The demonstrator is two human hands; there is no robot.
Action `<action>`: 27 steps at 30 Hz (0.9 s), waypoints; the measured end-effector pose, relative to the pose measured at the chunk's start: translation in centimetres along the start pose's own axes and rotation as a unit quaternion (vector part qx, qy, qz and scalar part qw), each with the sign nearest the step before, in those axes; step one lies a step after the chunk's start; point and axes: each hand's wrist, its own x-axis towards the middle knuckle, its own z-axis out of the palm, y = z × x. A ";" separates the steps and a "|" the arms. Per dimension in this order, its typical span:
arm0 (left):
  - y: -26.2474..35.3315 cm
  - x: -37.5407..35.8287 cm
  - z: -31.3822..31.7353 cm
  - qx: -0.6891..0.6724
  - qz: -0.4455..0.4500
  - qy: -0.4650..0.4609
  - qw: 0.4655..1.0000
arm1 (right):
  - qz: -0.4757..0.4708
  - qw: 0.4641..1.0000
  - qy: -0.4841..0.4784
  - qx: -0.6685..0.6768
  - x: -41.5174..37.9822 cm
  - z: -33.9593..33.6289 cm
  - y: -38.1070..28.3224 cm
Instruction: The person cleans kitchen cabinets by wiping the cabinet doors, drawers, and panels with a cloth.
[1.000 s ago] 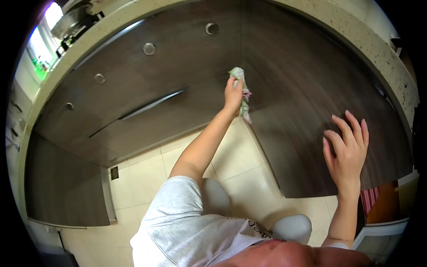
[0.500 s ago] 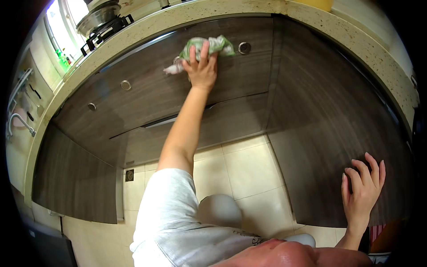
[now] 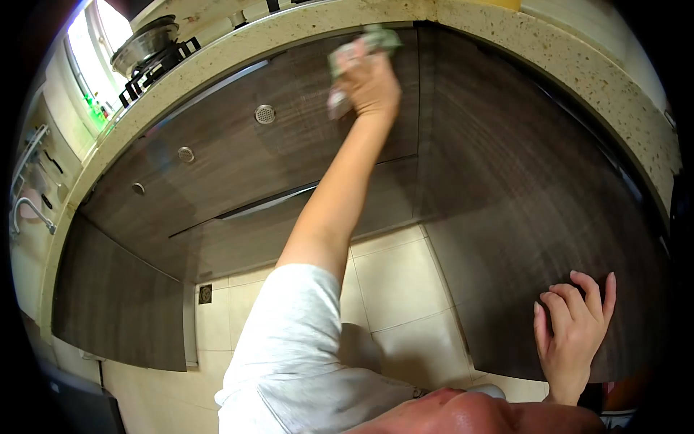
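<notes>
My left hand [image 3: 374, 83] reaches up to the dark wood-grain drawer front [image 3: 224, 166] and presses a green and white cloth [image 3: 383, 40] against it. Motion blurs the cloth and my fingers, close under the countertop edge near the corner. One end of the cloth hangs below my fingers. My right hand [image 3: 575, 325] is at the lower right, by the dark side cabinet panel [image 3: 520, 217]. Its fingers are apart and slightly bent, with nothing in them. Round perforated metal discs [image 3: 265, 114] are set along the drawer front.
A speckled stone countertop [image 3: 578, 72] curves over the cabinets. On it, a metal pot [image 3: 144, 47] stands on a gas hob [image 3: 159, 65]. A faucet [image 3: 32, 206] is at far left. Below are the tiled floor [image 3: 405, 282] and a small drain [image 3: 205, 294].
My left hand has moved the cloth right and up along the drawer front toward the corner, uncovering a metal disc. My right hand stays by the side panel; the view has shifted slightly.
</notes>
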 end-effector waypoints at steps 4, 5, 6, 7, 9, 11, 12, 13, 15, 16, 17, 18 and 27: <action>7.7 -0.3 0.3 -0.047 0.218 -0.091 0.970 | 0.010 1.000 0.012 0.017 -0.1 0.0 0.1; 5.7 -0.1 0.3 -0.056 0.275 -0.100 0.955 | 0.011 1.000 0.012 0.015 -0.2 -0.2 0.1; 3.7 0.8 -0.6 -0.064 0.332 -0.105 0.935 | 0.013 0.999 0.020 0.022 -0.3 -0.3 0.1; 3.8 0.9 -1.1 -0.056 0.329 -0.094 0.938 | 0.013 0.999 0.025 0.031 -0.3 -0.4 0.2; -1.4 2.1 -2.3 -0.035 0.294 -0.137 0.945 | 0.016 0.999 0.023 0.034 -0.4 -0.4 0.1; -3.6 2.4 -2.9 -0.048 0.277 -0.053 0.958 | 0.014 0.999 0.020 0.038 -0.3 -0.6 -0.1; -7.2 2.7 -4.3 -0.021 0.238 -0.017 0.971 | 0.017 0.998 0.013 0.051 -0.4 -0.5 0.0; -7.1 2.9 -5.2 -0.020 0.232 -0.025 0.972 | 0.021 0.998 0.003 0.056 -0.4 -0.9 -0.1; -12.2 2.5 -7.5 -0.007 0.144 0.013 0.989 | 0.015 0.997 0.004 0.070 -0.5 -0.9 0.1; -12.6 2.6 -7.1 -0.021 0.155 0.006 0.988 | 0.010 0.997 -0.006 0.073 -0.6 -1.1 0.2; -12.4 2.2 -6.7 0.003 0.116 0.041 0.992 | 0.017 0.997 -0.008 0.068 -0.7 -0.9 0.1; -11.7 1.6 -6.1 0.028 0.076 0.072 0.994 | 0.018 0.997 -0.007 0.070 -0.6 -0.6 0.2; -3.0 1.0 -2.5 0.025 0.006 0.034 0.999 | 0.033 0.999 -0.030 0.024 -0.1 -0.3 -0.3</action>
